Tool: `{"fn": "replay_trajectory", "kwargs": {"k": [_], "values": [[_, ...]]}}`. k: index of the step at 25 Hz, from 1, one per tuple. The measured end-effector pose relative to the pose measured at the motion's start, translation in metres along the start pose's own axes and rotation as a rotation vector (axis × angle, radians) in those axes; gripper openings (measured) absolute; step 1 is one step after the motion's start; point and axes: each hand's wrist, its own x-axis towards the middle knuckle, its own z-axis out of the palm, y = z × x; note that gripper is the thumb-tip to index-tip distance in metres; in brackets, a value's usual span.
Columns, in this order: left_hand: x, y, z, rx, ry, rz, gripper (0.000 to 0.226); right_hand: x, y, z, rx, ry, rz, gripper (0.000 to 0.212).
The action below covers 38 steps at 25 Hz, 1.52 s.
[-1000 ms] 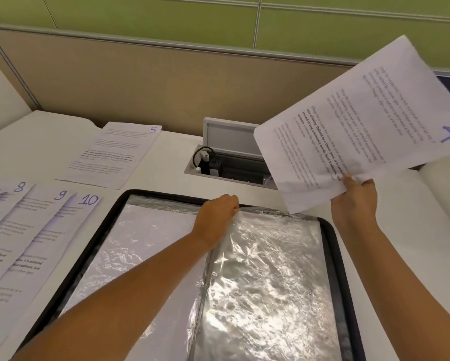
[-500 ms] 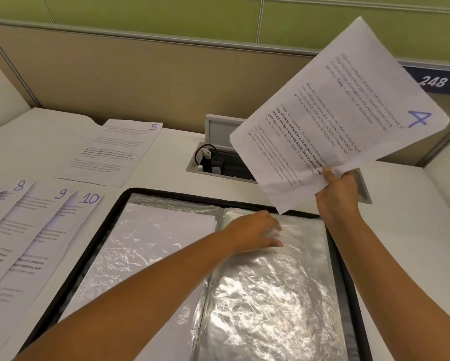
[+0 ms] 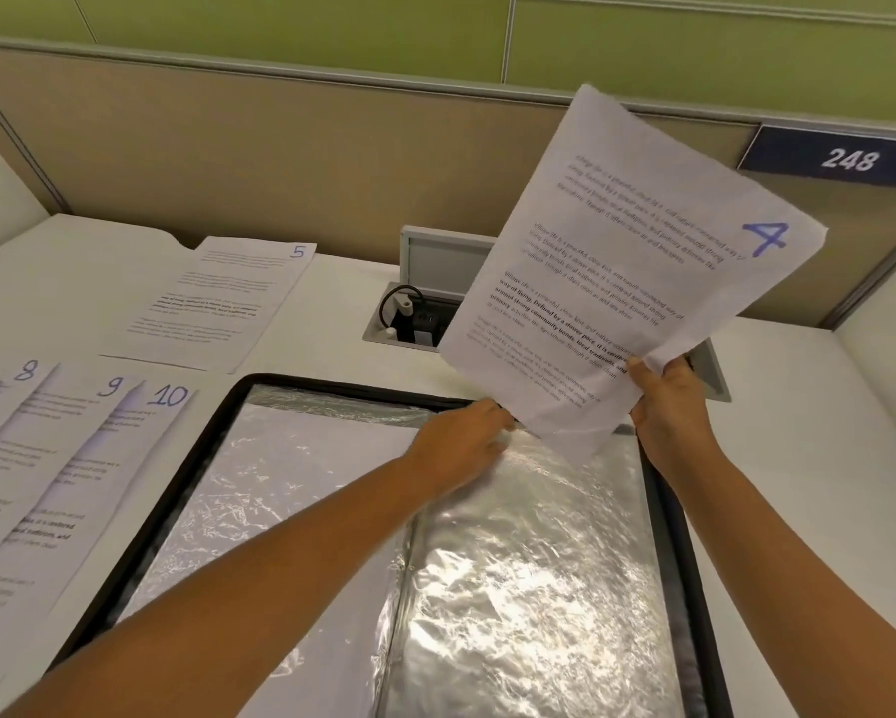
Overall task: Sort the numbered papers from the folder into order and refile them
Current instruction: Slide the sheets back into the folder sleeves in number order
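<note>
Open black-edged folder (image 3: 197, 474) w/ clear plastic sleeves (image 3: 534, 572): glossy, crinkled, strong glare. White printed paper sheet marked 4 (image 3: 637, 282): matt, thin, slightly creased at lower edge. Flat white paper sheets marked 5 (image 3: 218, 298), 9 (image 3: 47, 458) & 10 (image 3: 119, 458): matt, smooth. White desk top (image 3: 808, 458): smooth, matt. Beige partition panel (image 3: 259, 147) looks cloth-covered, grey metal trim. Grey cable box lid (image 3: 435, 256): smooth, prob. metal or plastic.
</note>
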Motion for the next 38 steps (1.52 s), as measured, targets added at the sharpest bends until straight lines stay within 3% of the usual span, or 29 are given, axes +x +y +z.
{"fn": "replay_trajectory", "kwargs": {"k": [7, 13, 21, 24, 27, 31, 38], "values": [[-0.008, -0.029, 0.000, 0.182, 0.212, -0.066, 0.014, 0.009, 0.004, -0.005, -0.223, -0.024, 0.040, 0.036], [-0.014, -0.036, -0.001, 0.178, 0.398, -0.088, 0.007, 0.014, 0.000, -0.008, -0.201, -0.025, 0.060, 0.039], [-0.013, -0.040, -0.001, 0.172, 0.420, -0.067, 0.006, 0.029, 0.008, -0.011, -0.276, -0.008, 0.125, 0.042], [-0.011, -0.038, 0.000, 0.137, 0.444, -0.079, 0.020, 0.034, 0.017, -0.012, -0.351, 0.000, 0.173, 0.041], [-0.014, -0.039, 0.007, 0.006, 0.479, -0.171, 0.039, 0.035, 0.025, -0.014, -0.415, 0.038, 0.245, 0.039], [-0.024, -0.044, 0.016, -0.105, 0.466, -0.285, 0.041, 0.033, 0.030, -0.017, -0.418, 0.116, 0.198, 0.040], [-0.024, -0.046, 0.018, -0.089, 0.491, -0.253, 0.040, 0.030, 0.039, -0.016, -0.424, -0.079, 0.215, 0.036]]}}
